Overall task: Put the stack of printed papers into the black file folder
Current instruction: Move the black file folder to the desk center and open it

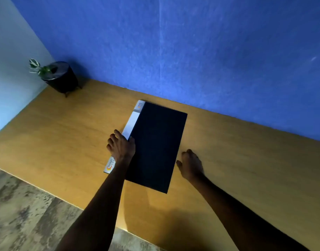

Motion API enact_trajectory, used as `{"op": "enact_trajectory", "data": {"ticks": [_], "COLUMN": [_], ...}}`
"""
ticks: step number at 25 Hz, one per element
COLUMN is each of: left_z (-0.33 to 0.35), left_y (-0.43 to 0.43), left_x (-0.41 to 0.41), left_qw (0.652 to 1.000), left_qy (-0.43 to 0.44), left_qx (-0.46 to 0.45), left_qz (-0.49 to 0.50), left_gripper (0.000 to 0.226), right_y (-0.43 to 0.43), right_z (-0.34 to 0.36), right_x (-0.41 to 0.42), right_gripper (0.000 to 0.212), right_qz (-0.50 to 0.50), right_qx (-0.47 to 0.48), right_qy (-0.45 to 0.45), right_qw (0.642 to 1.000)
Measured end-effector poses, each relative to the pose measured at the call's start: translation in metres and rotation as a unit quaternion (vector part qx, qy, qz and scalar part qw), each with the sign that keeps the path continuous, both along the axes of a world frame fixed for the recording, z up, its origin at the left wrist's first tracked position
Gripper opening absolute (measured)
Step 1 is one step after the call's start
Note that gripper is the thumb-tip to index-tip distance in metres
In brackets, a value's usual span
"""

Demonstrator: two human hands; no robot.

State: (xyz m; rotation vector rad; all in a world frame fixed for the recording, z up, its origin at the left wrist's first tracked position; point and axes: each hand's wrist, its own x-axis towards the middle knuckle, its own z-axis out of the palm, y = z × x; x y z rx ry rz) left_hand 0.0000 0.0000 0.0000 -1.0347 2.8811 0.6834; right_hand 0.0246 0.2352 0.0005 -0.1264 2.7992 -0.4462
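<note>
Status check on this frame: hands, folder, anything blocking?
Left hand flat on black file folder spine edge, no grip. Right hand on table beside folder, empty. Folder closed. Papers not seen. Nothing blocking.

Just two bare forearms coming in from the bottom edge, no sleeves anywhere up to where the frame cuts them off. No watch, no bracelet, no rings visible on either side. Left hand (121,146) bare too, knuckles and finger backs showing, nails too small to make out. Right hand (191,164) same deal, ungloved, seen from the back. Both arms slim and long-looking through the wide lens, mostly in shadow, so no finer detail.
</note>
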Motion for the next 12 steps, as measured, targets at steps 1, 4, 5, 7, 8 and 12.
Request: {"op": "enact_trajectory", "data": {"ticks": [1,4,5,7,8,12], "left_z": [0.0,-0.004,-0.005,-0.006,-0.006,-0.011], "left_y": [-0.004,-0.012,-0.012,-0.012,-0.013,-0.024], "left_x": [-0.001,-0.004,-0.005,-0.006,-0.007,-0.014], "left_qw": [1.0,0.999,1.0,1.0,0.999,0.99], "left_qy": [-0.015,-0.027,-0.015,0.011,0.022,0.057], "left_qx": [0.001,0.003,0.004,0.008,0.016,0.102], "left_qz": [0.016,0.016,0.014,0.011,0.017,0.08], "left_gripper": [0.067,0.059,0.057,0.057,0.058,0.063], "right_y": [-0.004,-0.012,-0.014,-0.016,-0.017,-0.022], "right_z": [0.0,-0.002,-0.002,-0.004,-0.004,-0.003], "right_x": [-0.001,-0.002,-0.002,0.0,0.0,0.002], "right_gripper": [0.027,0.031,0.031,0.03,0.029,0.026], "right_qz": [0.001,-0.008,-0.009,-0.006,-0.004,0.002], "right_qx": [0.013,0.026,0.028,0.03,0.027,0.026], "right_qy": [0.002,0.019,0.017,0.026,0.03,0.031], "right_qw": [1.0,0.999,0.999,0.999,0.999,0.999]}}
